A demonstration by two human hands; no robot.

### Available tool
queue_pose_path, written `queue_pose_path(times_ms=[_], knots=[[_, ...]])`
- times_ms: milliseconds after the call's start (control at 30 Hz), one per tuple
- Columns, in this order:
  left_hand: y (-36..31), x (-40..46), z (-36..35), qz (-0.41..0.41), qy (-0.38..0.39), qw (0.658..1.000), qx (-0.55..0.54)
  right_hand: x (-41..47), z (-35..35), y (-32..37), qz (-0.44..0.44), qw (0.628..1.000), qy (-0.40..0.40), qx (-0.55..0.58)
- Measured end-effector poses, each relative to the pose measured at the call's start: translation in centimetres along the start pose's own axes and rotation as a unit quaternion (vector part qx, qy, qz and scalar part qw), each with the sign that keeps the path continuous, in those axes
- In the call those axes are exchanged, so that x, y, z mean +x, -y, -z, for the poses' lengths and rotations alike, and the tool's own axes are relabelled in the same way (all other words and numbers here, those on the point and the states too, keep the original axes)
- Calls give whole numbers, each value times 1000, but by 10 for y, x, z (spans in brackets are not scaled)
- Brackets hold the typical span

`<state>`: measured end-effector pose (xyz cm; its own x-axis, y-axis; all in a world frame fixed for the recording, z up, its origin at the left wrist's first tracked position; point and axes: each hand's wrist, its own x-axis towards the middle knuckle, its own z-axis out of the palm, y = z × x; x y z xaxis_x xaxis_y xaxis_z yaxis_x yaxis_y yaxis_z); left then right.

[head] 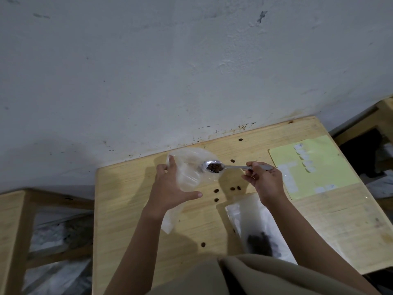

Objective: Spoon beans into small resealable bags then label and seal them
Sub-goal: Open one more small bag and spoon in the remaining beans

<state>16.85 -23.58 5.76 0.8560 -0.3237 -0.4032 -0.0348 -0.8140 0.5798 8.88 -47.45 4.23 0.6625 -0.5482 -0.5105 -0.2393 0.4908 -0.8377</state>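
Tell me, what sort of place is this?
Probably a plain back room or workshop used for hand packing: a bare wooden table against a scuffed white wall, a sheet of labels, and loose beans scattered about.

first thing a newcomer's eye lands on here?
Probably the spoon heaped with dark beans, which the right hand holds at the mouth of a clear bag that the left hand props open at mid table. Next, the loose beans scattered on the wooden table just below the spoon. Then the yellow label sheet at the right edge.
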Motion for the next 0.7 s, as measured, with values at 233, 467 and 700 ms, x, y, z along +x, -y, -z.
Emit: queue_pose_path(times_ms=[233,467,700], knots=[[5,1,-6,-1,-5,1000,3,0,1,3,5,1000,20,-3],[5,4,-8,1,19,999,-30,2,7,1,16,997,61,-32],[1,2,-14,-16,46,999,-15,3,-4,-5,0,1000,15,-3]])
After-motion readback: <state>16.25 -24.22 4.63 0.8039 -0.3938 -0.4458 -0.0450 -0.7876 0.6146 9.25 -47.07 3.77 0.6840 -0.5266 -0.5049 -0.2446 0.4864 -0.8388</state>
